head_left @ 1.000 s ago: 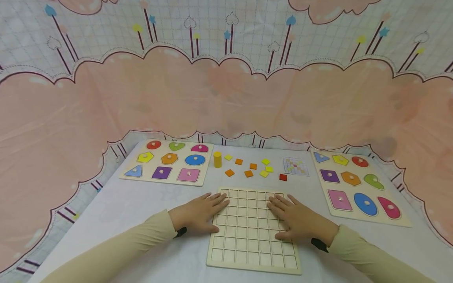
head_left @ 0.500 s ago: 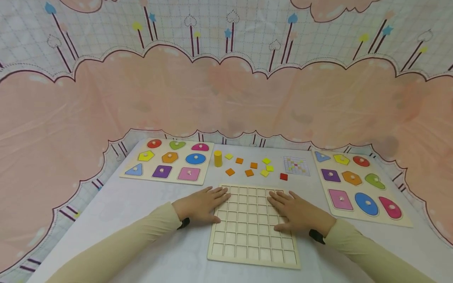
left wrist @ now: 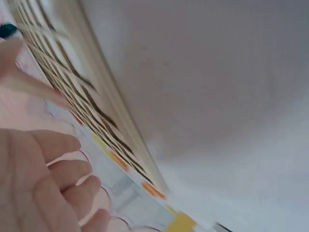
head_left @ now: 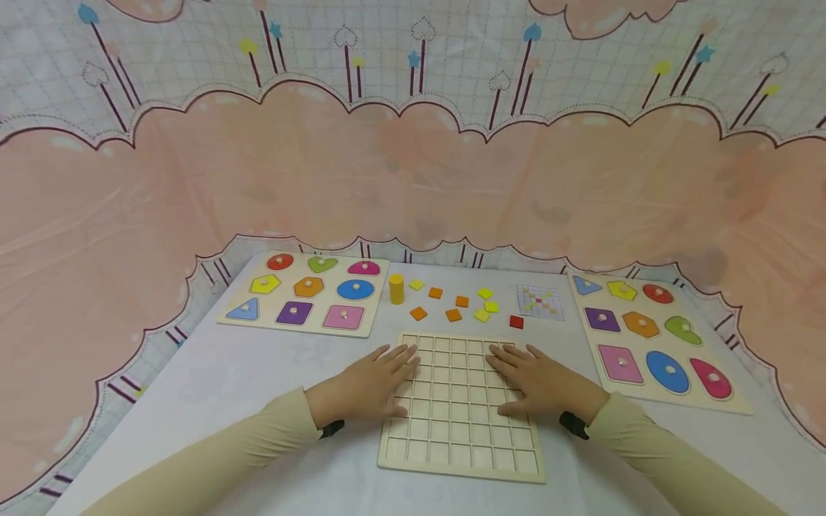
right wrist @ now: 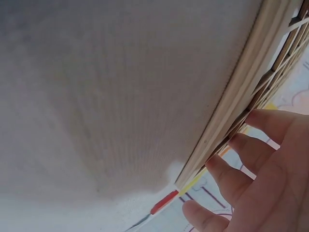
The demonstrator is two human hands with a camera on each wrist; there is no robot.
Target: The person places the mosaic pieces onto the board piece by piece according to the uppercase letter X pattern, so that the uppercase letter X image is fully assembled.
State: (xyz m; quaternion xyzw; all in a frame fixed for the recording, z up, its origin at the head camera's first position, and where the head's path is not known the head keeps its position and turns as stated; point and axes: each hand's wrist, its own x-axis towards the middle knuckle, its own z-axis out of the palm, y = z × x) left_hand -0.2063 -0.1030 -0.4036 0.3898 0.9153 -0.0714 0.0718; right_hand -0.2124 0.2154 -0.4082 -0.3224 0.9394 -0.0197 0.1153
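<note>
A pale wooden grid board (head_left: 450, 433) with square cells lies flat on the white table, in front of the person. My left hand (head_left: 368, 383) is over its left edge, fingers spread and fairly straight. Over the opposite edge, my right hand (head_left: 542, 383) lies the same way, with its fingertips near the top right cells. Neither hand grips anything. In the left wrist view the left fingers (left wrist: 72, 174) extend beside the board's edge (left wrist: 116, 92). The right wrist view has the right fingers (right wrist: 231, 179) right at the board's rim (right wrist: 227, 106).
Behind the board lie several orange tiles (head_left: 454, 314) and yellow tiles (head_left: 485, 294), a red tile (head_left: 516, 322), a yellow cylinder (head_left: 396, 289) and a printed pattern card (head_left: 540, 302). Knobbed shape puzzles stand left (head_left: 258, 308) and right (head_left: 600, 344) on the table. A patterned cloth (head_left: 413, 179) hangs behind.
The grid board has shifted slightly away from the person, toward the tiles, with both hands keeping to its sides. The tiles and puzzles have stayed in place.
</note>
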